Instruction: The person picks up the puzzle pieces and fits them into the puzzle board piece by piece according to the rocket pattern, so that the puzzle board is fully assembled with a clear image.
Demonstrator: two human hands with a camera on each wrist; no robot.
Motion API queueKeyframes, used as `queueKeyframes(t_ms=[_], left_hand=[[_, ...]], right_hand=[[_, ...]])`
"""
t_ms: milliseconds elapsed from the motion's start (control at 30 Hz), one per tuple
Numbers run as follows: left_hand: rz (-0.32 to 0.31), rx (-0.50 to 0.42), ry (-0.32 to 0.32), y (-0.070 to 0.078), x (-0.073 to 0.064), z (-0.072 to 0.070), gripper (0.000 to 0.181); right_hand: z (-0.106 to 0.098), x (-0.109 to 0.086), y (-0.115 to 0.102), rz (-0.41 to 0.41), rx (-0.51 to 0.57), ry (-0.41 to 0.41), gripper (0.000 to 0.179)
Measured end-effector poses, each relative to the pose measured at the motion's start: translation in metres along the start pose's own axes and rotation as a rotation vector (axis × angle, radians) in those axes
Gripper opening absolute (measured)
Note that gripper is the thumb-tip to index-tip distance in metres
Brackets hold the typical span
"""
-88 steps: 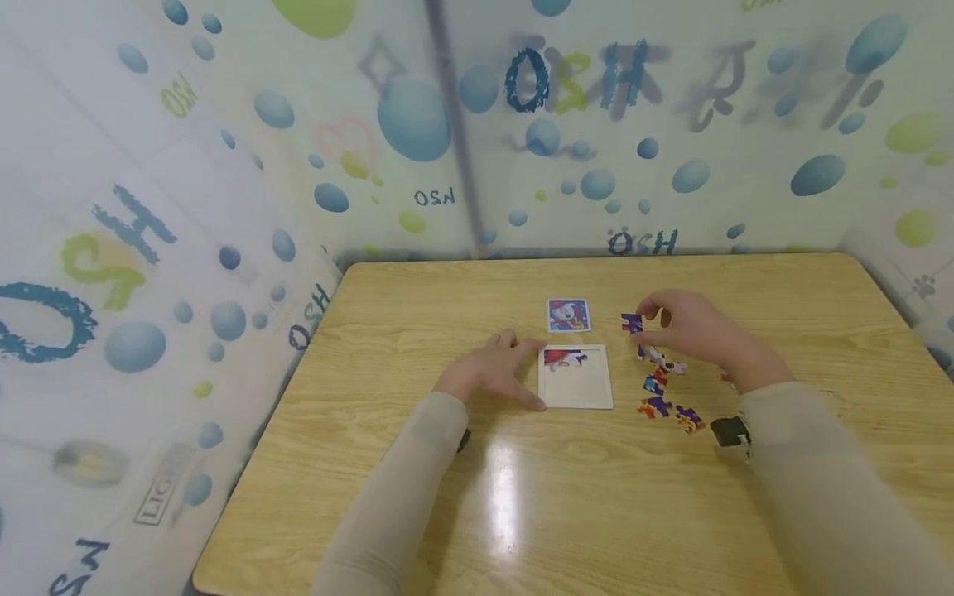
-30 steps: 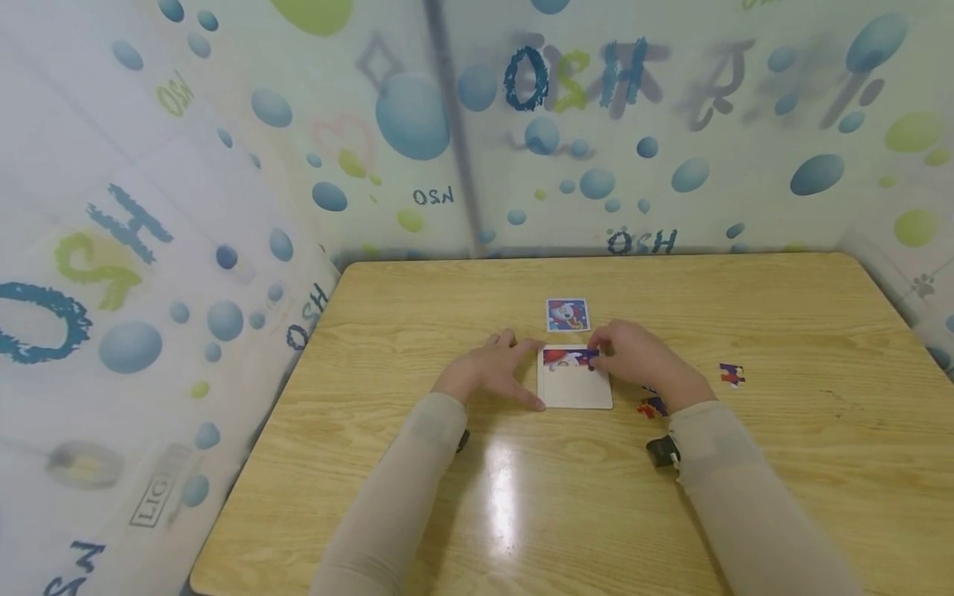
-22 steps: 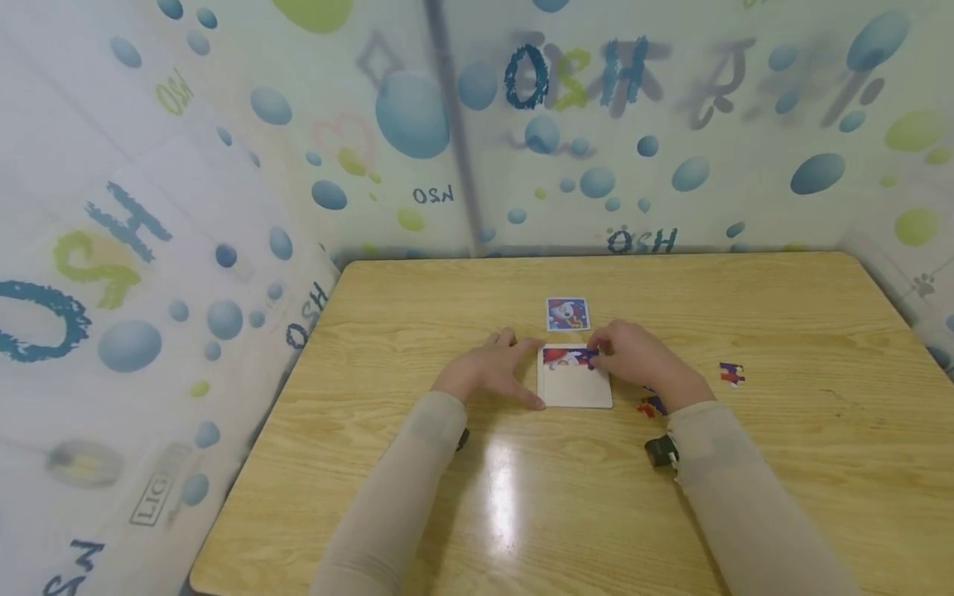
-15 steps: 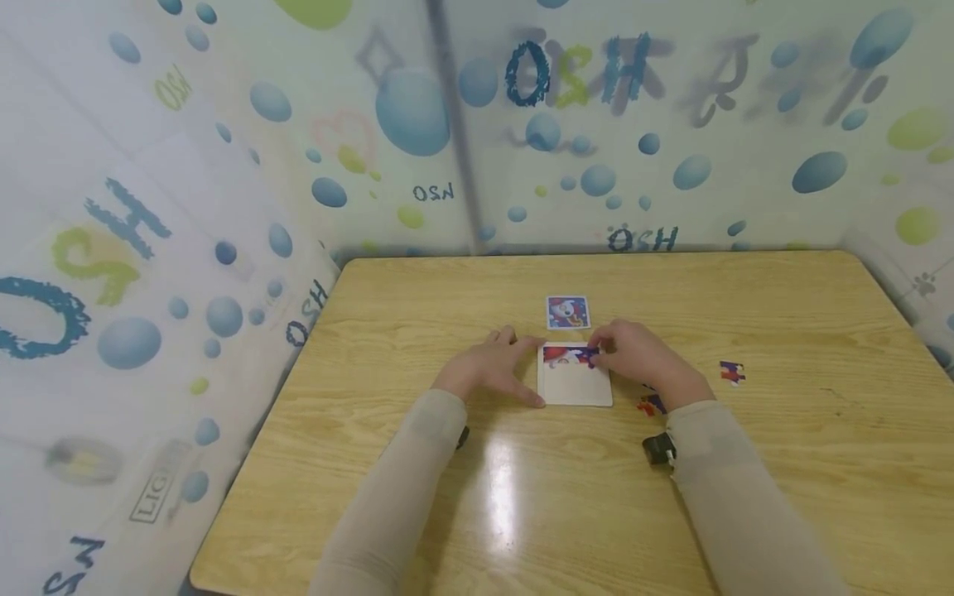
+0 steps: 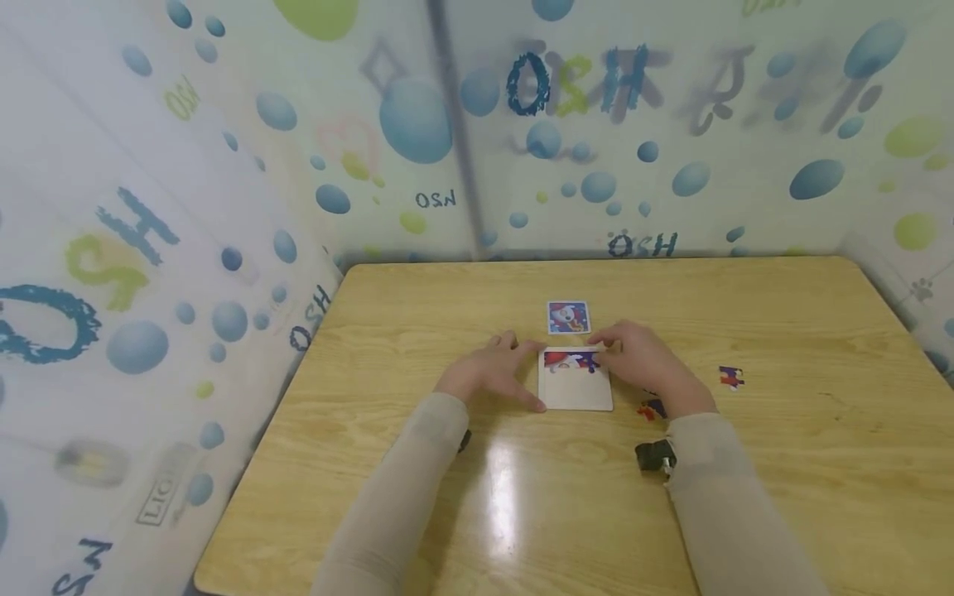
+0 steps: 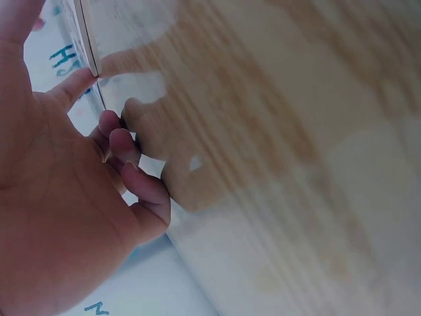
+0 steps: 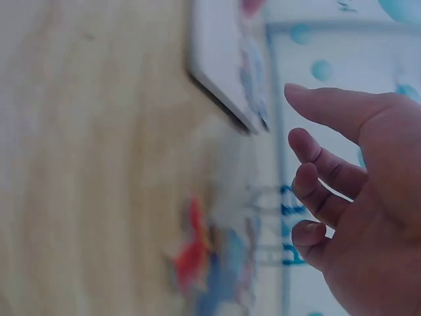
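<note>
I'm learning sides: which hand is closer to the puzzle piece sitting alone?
Right: the right hand is left of that puzzle piece; the left hand is farther left, past the tray.

1. A wood-grain bench with rounded far corners stands against the back wall.
2. That wall carries blue and green bubbles, lettering and a dark, slightly slanted stripe.
3. The left wall is whiter, similarly printed.
4. Glare brightens the bench's near half.

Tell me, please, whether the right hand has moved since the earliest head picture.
Yes: against the puzzle tray, the right hand has moved left, from clear of it to its upper-right corner.
</note>
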State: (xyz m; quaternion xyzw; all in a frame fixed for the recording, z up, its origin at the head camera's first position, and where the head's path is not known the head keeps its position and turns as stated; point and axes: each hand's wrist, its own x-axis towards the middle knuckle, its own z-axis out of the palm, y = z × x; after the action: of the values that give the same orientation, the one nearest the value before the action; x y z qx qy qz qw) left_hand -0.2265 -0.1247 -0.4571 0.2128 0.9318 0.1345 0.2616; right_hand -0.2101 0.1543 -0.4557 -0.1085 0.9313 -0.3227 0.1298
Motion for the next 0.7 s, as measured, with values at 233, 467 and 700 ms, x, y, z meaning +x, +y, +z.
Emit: queueKeyframes(t_ms=[233,467,700], left_hand=[[0.015,0.013,0.007,-0.002,0.000,0.001,0.113],[0.012,0.030,0.009,-0.002,-0.002,-0.001,0.112],[-0.001,0.026,-0.003,0.001,-0.001,0.000,0.113]], right_hand=[[-0.029,-0.022,0.009,0.010,0.043,0.106,0.043],[-0.051,-0.042,0.020,0.045,0.035,0.152,0.046],[-0.057,-0.048,0.030,0.078,0.023,0.191,0.048]])
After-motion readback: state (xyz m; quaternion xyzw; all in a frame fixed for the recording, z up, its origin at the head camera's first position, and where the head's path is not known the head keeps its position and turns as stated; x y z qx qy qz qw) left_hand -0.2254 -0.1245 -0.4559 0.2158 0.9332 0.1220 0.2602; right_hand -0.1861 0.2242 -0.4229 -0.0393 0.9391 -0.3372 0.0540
